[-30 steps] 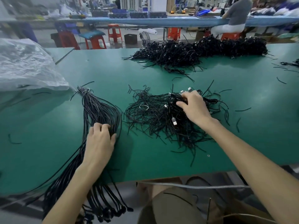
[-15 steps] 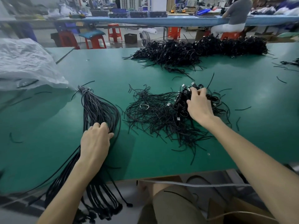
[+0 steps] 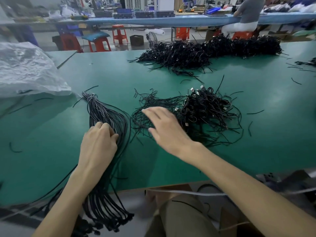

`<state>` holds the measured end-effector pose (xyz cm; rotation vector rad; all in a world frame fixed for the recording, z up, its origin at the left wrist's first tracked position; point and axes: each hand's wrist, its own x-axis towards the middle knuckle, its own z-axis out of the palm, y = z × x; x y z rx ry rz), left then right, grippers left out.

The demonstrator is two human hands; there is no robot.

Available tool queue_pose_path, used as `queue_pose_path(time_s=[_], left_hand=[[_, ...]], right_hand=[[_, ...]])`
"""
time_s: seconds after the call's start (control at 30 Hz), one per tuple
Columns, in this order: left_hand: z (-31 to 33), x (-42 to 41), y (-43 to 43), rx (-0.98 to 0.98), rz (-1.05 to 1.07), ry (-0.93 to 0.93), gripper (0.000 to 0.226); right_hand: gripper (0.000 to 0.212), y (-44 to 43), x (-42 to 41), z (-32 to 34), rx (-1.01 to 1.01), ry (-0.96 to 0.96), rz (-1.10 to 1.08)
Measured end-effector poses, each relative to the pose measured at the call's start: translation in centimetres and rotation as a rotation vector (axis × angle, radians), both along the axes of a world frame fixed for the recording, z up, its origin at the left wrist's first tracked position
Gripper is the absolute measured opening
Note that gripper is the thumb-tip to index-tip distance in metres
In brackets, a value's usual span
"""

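A long bundle of black cables point(image 3: 102, 115), tied at its far end, lies on the green table point(image 3: 265, 142) and hangs over the near edge. My left hand point(image 3: 99, 142) rests on this bundle with its fingers curled onto the strands. To the right lies a loose spread of thin black ties point(image 3: 150, 103) and, beside it, a heap of coiled black cables with silver plugs point(image 3: 206, 108). My right hand point(image 3: 165, 127) hovers over the ties with fingers spread and holds nothing; it is blurred.
A larger pile of black cables point(image 3: 210, 50) lies across the far side of the table. A crumpled clear plastic bag point(image 3: 25, 71) sits at the left. Stray ties lie scattered on the right. A person sits at a blue bench point(image 3: 171, 21) behind, with red stools nearby.
My right hand has let go of the coiled heap and swung left, over the loose ties. The left hand has stayed on the long bundle.
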<state>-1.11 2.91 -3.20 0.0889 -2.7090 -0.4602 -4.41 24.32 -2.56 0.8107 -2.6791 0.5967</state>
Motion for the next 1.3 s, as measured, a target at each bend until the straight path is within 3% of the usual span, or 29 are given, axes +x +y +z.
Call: queue_pose_path(time_s=[0.2, 0.3, 0.37, 0.5, 0.63, 0.7, 0.93, 1.17, 1.3], left_hand=[[-1.7, 0.0, 0.0, 0.101, -0.057, -0.142, 0.019], [-2.7, 0.0, 0.2, 0.131, -0.053, -0.154, 0.022], [-3.3, -0.1, 0.3, 0.047, -0.051, -0.163, 0.031], [-3.8, -0.2, 0.0, -0.075, -0.025, -0.218, 0.045], [-4.1, -0.4, -1.3, 0.005, -0.071, -0.218, 0.046], [-4.2, -0.6, -2.2, 0.075, -0.069, -0.225, 0.048], [-4.4, -0.6, -2.6, 0.008, -0.082, -0.196, 0.051], [-4.7, -0.1, -2.7, -0.020, -0.110, -0.183, 0.046], [-4.7, -0.3, -2.6, 0.026, -0.097, -0.200, 0.050]], right_hand=[[0.059, -5.7, 1.8, -0.9, -0.173, -0.340, 0.179], [0.043, -7.2, 1.5, -1.9, -0.228, -0.489, -0.068], [0.036, -7.8, 0.8, -2.5, -0.202, -0.545, -0.227], [0.039, -9.2, -0.2, -3.1, -0.062, -0.460, -0.306], [0.042, -10.8, -1.3, -3.7, 0.049, -0.377, -0.341], [0.040, -11.2, -1.8, -3.7, 0.028, -0.388, -0.353], [0.022, -11.0, -2.3, -3.9, -0.108, -0.316, -0.355], [0.039, -12.1, -3.5, -3.6, -0.031, -0.450, -0.389], [0.028, -11.7, -4.4, -2.7, 0.035, -0.496, -0.357]])
